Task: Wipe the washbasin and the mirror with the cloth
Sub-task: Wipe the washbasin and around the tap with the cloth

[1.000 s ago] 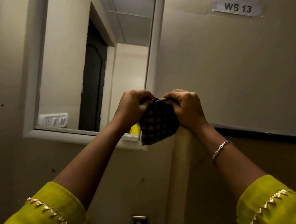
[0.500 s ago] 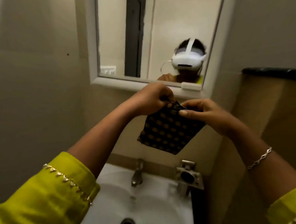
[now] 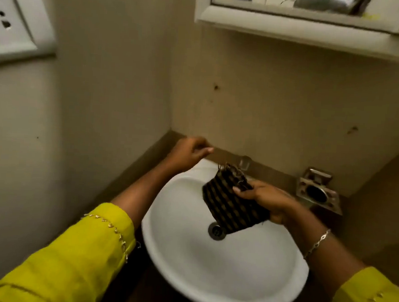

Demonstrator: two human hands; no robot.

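A white oval washbasin (image 3: 210, 268) fills the lower middle, its drain (image 3: 216, 231) partly covered by a dark checked cloth (image 3: 230, 206). My right hand (image 3: 268, 199) holds that cloth over the bowl's back half. My left hand (image 3: 189, 152) hovers empty at the basin's back left rim, fingers loosely curled. The tap (image 3: 244, 163) shows just behind the cloth. Only the mirror's (image 3: 319, 4) lower strip and white frame (image 3: 294, 30) appear at the top right.
A metal soap holder (image 3: 317, 193) is fixed to the wall right of the tap. A white socket plate (image 3: 12, 22) sits on the left wall. Beige walls close in on the left, back and right. Dark countertop (image 3: 139, 282) surrounds the basin.
My view dropped from the mirror to the basin. Both hands came down; the left hand let go of the cloth, which now hangs from my right hand over the bowl.
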